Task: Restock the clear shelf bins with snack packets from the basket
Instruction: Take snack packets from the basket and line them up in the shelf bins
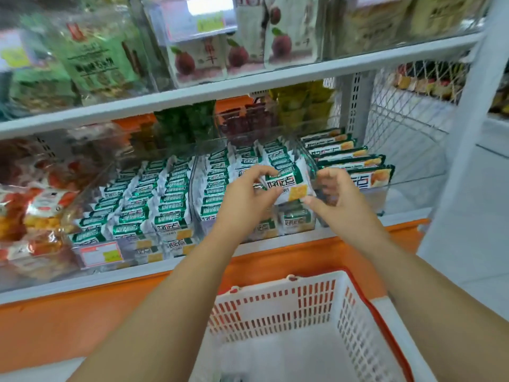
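– Between the two sets of fingers, what is held?
– One snack packet (286, 180), white and green, with a yellow cracker square printed on it. Left hand (245, 195): thumb and curled fingers (264, 172) pinch its left edge. Right hand (341, 202): thumb under the lower right corner, fingers curled at the right edge. Frame is soft there, but the contact reads as a pinch
– Position of the packet?
– Tilted, above the front of the middle clear bin (196, 194). Just below the fingers, more packets of the same print stand in rows in that bin
– Left of the left fingers?
– Neighbouring bin, same packets (143, 210), standing in rows
– Beyond the right fingers?
– Longer packs (344, 158) lying stacked in the next bin, just beside the fingertips
– Basket?
– White basket (264, 310) with a red handle, below both forearms, well apart from the fingers, in front of the orange shelf edge (82, 312)
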